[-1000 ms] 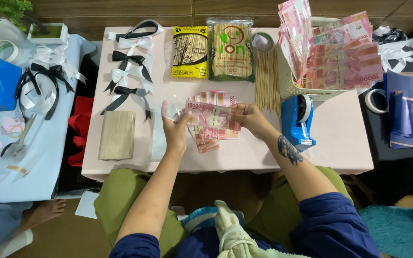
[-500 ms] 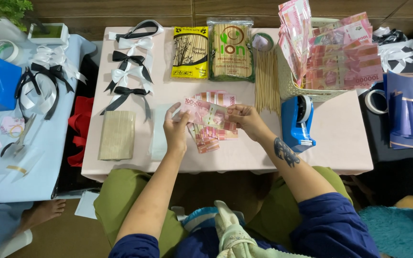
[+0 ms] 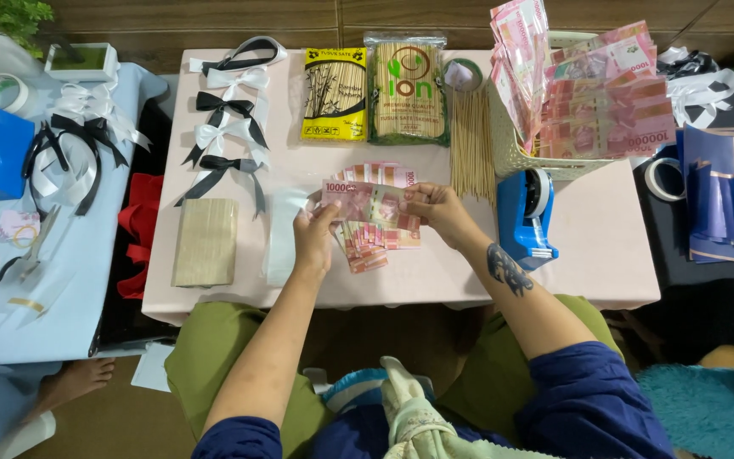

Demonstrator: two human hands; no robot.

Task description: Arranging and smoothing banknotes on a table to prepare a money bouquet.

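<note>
We hold a pink banknote [image 3: 365, 202] flat above a pink table [image 3: 605, 255], its long axis running left to right, nearly level, printed face up. Our left hand [image 3: 314, 238] pinches the note's left end between thumb and fingers; our right hand [image 3: 437, 211] pinches its right end the same way. Just beneath lies a fanned pile of notes [image 3: 375, 242]. A blue tape dispenser [image 3: 527, 217] stands just right of our right hand. Loose skewers [image 3: 471, 144] lie behind it, black and white bows [image 3: 224, 127] to the left.
</note>
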